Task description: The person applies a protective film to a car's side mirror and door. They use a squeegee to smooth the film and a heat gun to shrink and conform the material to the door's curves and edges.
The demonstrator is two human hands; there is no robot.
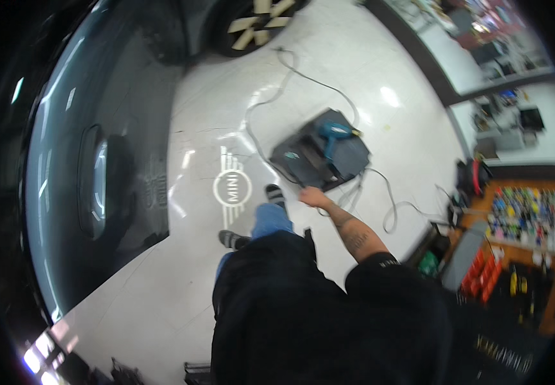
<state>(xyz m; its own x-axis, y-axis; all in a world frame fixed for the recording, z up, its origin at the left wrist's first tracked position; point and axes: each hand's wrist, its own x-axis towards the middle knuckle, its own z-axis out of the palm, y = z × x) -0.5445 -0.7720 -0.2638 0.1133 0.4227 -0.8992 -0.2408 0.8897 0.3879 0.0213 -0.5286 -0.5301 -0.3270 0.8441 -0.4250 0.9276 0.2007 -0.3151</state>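
Note:
My right hand [313, 196] reaches down and forward on a bare, tattooed forearm. It hovers at the near edge of a dark grey flat case [303, 160] lying on the white floor. A blue heat gun [334, 135] rests on top of that case. A grey cable [390, 205] loops across the floor around the case and passes close to my hand. The fingers look curled, but whether they grip the case edge or the cable is too small to tell. My left hand is out of sight. My black top, blue jeans and dark shoes [275, 192] fill the lower middle.
A dark car body [98, 167] curves along the left, with its wheel [258, 22] at the top. A round winged light emblem [232, 188] is projected on the floor. At the right stands a tool cart [524, 218] with coloured items and red bins [483, 273].

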